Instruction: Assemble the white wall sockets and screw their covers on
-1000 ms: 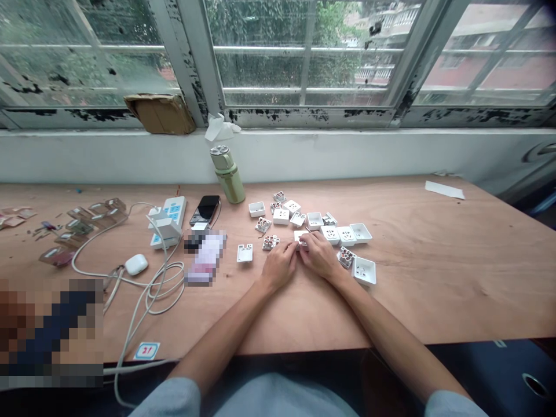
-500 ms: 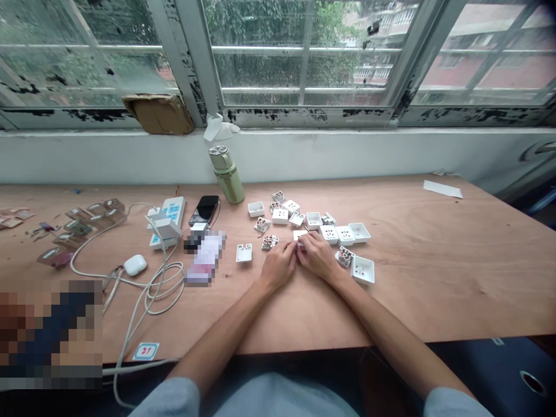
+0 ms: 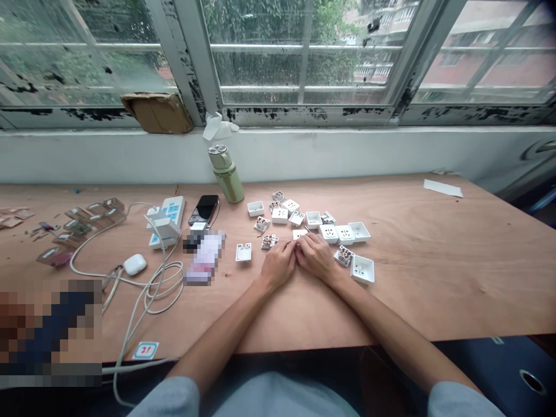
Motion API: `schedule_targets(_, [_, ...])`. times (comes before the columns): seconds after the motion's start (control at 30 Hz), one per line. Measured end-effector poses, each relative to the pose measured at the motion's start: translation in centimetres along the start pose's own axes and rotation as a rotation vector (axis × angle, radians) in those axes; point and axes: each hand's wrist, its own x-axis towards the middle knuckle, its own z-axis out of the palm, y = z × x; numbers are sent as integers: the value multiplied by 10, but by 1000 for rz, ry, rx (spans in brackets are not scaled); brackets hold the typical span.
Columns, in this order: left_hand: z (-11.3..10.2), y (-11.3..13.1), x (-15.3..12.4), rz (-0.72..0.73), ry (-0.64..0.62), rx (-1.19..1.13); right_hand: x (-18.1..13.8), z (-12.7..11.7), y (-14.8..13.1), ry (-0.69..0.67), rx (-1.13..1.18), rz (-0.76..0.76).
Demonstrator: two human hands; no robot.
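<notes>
My left hand (image 3: pixel 279 264) and my right hand (image 3: pixel 317 255) meet over the table, fingers bent and closed around a small white socket piece (image 3: pixel 299 234). Only its far part shows; the fingers cover the rest. A thin dark bit (image 3: pixel 307 229) sticks out by the right fingers, too small to name. Left of my left hand lie a socket insert with metal contacts (image 3: pixel 269 242) and an open white cover (image 3: pixel 244 252). Beside my right hand are a white socket (image 3: pixel 329 234), another insert (image 3: pixel 344 255) and a white socket housing (image 3: pixel 362 270).
Several more socket parts, including an empty-looking white box (image 3: pixel 256 209), lie beyond my hands. A green flask (image 3: pixel 229 178) stands near the wall. On the left are a phone (image 3: pixel 204 209), a power strip (image 3: pixel 174 211), a white earbud case (image 3: pixel 135 264) and looped cables (image 3: pixel 163 289).
My right fingers have shifted slightly over the socket piece. Both hands otherwise stay in place, and the parts on the table lie as before.
</notes>
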Motion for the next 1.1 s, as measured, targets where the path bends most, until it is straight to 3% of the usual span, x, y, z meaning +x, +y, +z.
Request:
schedule_targets(0.63, [1,-2,-1,-10,-1,20,-3,-4,1,52,100,20])
schedule_targets(0.83, [2,-2,-1,-4,18,36,-8,-9,11,137,5,182])
schedule_targets(1.1, [2,-2,-2,-23,2,53,-6,-9,15,12,-123,266])
